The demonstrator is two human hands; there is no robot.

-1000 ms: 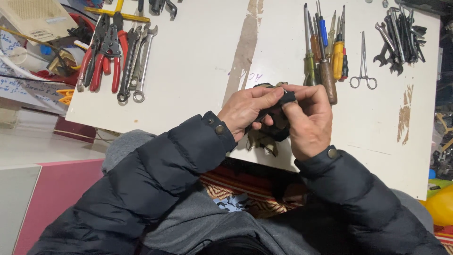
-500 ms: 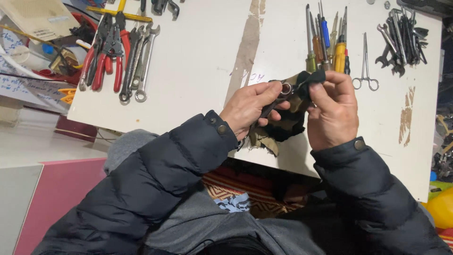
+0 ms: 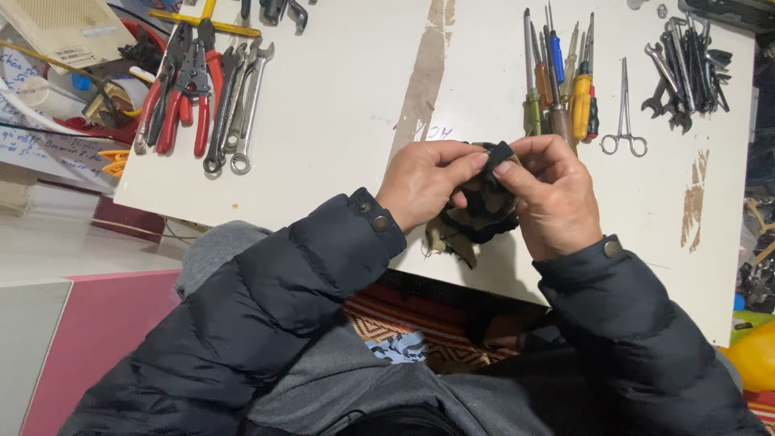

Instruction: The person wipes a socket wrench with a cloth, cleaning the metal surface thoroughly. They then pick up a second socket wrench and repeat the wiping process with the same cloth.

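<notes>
Both hands meet over the near edge of the white, scuffed tabletop (image 3: pixel 339 105), just below the centre of the view. The left hand (image 3: pixel 424 184) and the right hand (image 3: pixel 549 198) press together thumb to thumb, pinching between them a crumpled dark cloth rag with olive and black patches (image 3: pixel 476 211). The cloth's upper tip pokes out between the thumbs, and its frayed lower end hangs at 6 o'clock from the hands, over the tabletop's edge. Whatever may be wrapped inside the cloth is hidden.

At 12 o'clock from the right hand lies a row of screwdrivers with yellow, blue, green and wooden handles (image 3: pixel 557 77), the nearest tips just beside the fingers. At 1 o'clock lie slim steel scissor-handled forceps (image 3: pixel 623 113), and farther out a heap of dark metal wrenches (image 3: pixel 686 64). At 10 o'clock from the left hand, well apart, lie red-handled pliers (image 3: pixel 178 97) beside several silver spanners (image 3: pixel 238 105). Dark puffer sleeves (image 3: pixel 307 274) cover both forearms.
</notes>
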